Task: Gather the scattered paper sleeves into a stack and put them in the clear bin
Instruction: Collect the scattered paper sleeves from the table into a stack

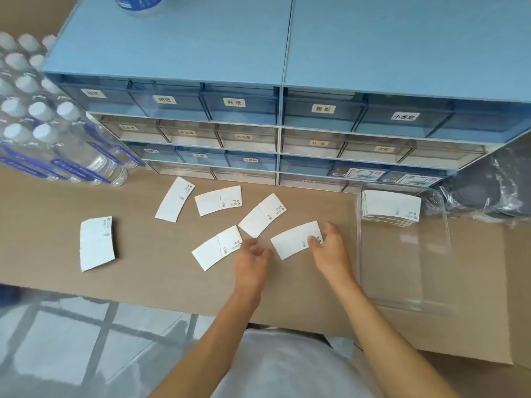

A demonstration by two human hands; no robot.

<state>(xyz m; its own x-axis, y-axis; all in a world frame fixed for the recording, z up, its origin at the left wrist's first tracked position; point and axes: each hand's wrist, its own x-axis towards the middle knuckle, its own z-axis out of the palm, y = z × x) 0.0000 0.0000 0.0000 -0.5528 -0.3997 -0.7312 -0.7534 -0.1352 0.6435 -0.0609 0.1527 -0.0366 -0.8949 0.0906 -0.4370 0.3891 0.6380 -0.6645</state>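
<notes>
Head view of a brown cardboard worktop (161, 285). Along its far edge stands a blue drawer cabinet (287, 81) with labelled drawers; shrink-wrapped water bottles (43, 133) occupy the far left corner and crumpled plastic wrap (485, 191) the far right. The clear bin (402, 254) sits toward the right edge, its mouth open upward, with a stack of sleeves (390, 208) already lying against its far wall. Six paper sleeves remain loose on the worktop: a left sleeve (96, 244), possibly more than one sheet thick, well apart from the rest near the left side; a far sleeve (174, 199) and second far sleeve (218, 201) close to the cabinet front; a centre sleeve (262, 215); a near-left sleeve (217, 248); and a near-right sleeve (296, 239) just beside the bin. The right hand (330, 251) rests fingertips (311, 239) on the right end of the near-right sleeve, pinning rather than gripping it; the left hand (253, 259) hovers between the two near sleeves, fingers loosely spread, holding nothing. The sleeves appear light, thin, flat and flexible, probably smooth enough to slide; each is best drawn across the surface and pinched at a short end or raised edge. Open worktop between the sleeves permits sweeping; the bin's left wall and the near edge limit travel.
</notes>
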